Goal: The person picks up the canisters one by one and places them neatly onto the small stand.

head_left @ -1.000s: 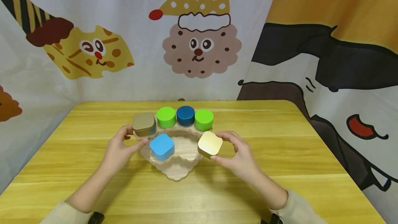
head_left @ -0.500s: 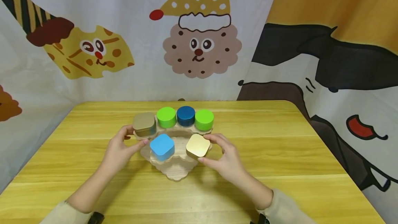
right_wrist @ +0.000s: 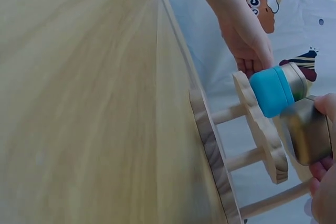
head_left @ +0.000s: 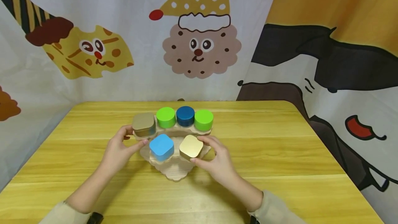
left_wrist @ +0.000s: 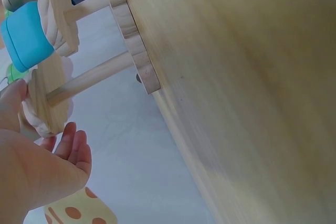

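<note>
A pale wooden tiered stand with scalloped edges bears several small lidded tins. My left hand grips the upper tier's left end, the thumb on one side and fingers on the other. A square gold tin stands on that end. On the lower tier, a square light-blue tin sits at the left. My right hand pinches another square gold tin by its right side, thumb in front and finger behind. This tin is over the lower tier, right of the blue one; whether it touches the wood I cannot tell.
Along the back of the upper tier stand a green round tin, a dark-blue round tin and a second green round tin. Beneath is a wooden table. A printed curtain hangs behind its far edge.
My right hand has carried the gold tin leftward from the stand's right side to over the lower tier beside the light-blue tin. My left hand and the stand have stayed put.
</note>
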A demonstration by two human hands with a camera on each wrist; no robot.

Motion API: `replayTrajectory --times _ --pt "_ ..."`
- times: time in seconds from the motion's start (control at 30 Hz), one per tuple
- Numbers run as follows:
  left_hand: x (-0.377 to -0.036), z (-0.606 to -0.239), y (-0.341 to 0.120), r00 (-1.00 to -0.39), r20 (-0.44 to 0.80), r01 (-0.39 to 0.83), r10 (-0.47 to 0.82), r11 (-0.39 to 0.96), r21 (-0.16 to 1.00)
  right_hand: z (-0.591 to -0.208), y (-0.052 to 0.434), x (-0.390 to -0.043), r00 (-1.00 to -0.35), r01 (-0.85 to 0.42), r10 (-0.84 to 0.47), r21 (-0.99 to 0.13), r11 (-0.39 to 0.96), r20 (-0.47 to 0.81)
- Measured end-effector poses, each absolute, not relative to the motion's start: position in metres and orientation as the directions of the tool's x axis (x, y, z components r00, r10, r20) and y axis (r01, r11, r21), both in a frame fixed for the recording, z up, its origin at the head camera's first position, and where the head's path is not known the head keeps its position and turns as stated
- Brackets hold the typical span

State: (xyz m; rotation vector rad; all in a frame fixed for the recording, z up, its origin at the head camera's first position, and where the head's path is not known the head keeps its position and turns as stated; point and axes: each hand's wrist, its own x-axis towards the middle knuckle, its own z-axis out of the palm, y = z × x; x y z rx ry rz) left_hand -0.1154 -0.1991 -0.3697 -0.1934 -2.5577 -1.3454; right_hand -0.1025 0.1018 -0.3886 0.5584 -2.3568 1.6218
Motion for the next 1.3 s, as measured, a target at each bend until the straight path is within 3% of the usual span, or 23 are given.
replayTrajectory --times 0.93,1.3 --pt "-0.115 -0.368 -0.200 -0.965 0.261 0.221 0.009 0.561 0.798 -0.401 0.082 -0.099 -0.907 -0.420 -0.087 -0.866 0.270 0.413" --pt "-0.115 -0.368 -0.200 -0.966 0.259 0.218 0.008 0.565 0.796 -0.401 0.084 -0.099 -0.909 -0.417 -0.122 -0.857 0.301 0.400"
